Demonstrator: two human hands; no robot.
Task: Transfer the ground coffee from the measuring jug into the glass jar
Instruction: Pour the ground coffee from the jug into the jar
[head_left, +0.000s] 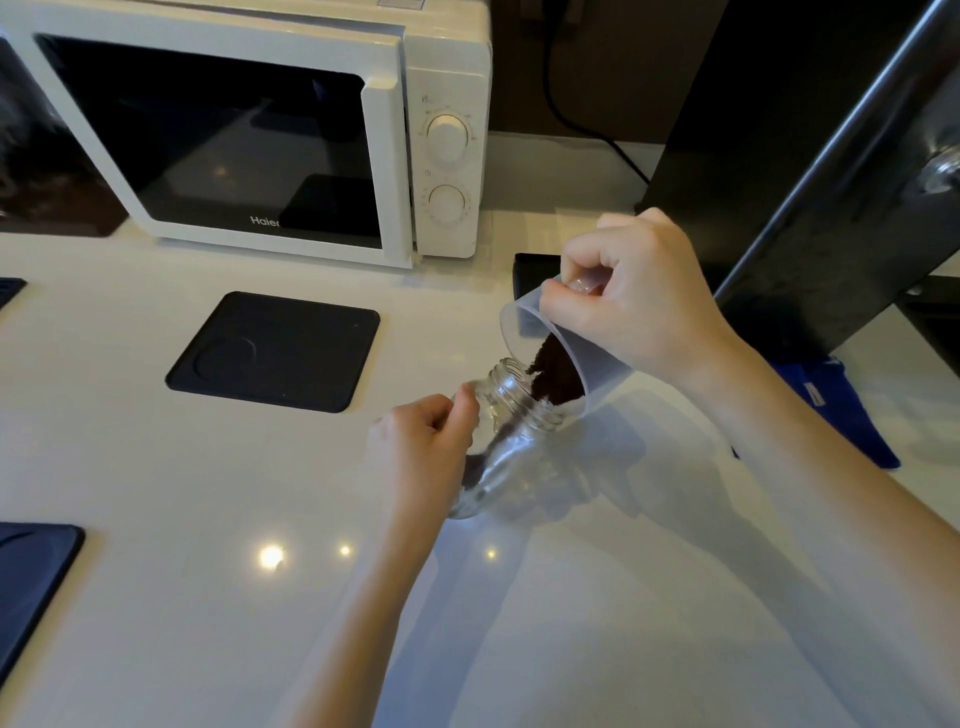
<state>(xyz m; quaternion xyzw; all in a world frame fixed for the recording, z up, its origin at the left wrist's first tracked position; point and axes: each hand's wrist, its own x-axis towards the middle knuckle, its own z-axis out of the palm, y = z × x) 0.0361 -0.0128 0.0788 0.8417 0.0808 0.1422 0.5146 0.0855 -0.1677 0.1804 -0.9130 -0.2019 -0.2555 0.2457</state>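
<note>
My right hand (636, 306) grips a translucent plastic measuring jug (524, 332) by its handle and holds it tipped steeply, spout down. Dark ground coffee (553, 376) lies along the jug's lower wall and spills over its lip into the mouth of a clear glass jar (519, 447). The jar rests on the white counter, tilted toward the jug, and my left hand (423, 452) is wrapped around its left side. A dark streak of coffee runs down inside the jar to a small heap near its base.
A white microwave (270, 130) stands at the back. A black square mat (275, 351) lies left of the jar, and another dark mat (36, 582) sits at the left edge. A black appliance (810, 171) rises on the right, with a blue cloth (831, 405) below it.
</note>
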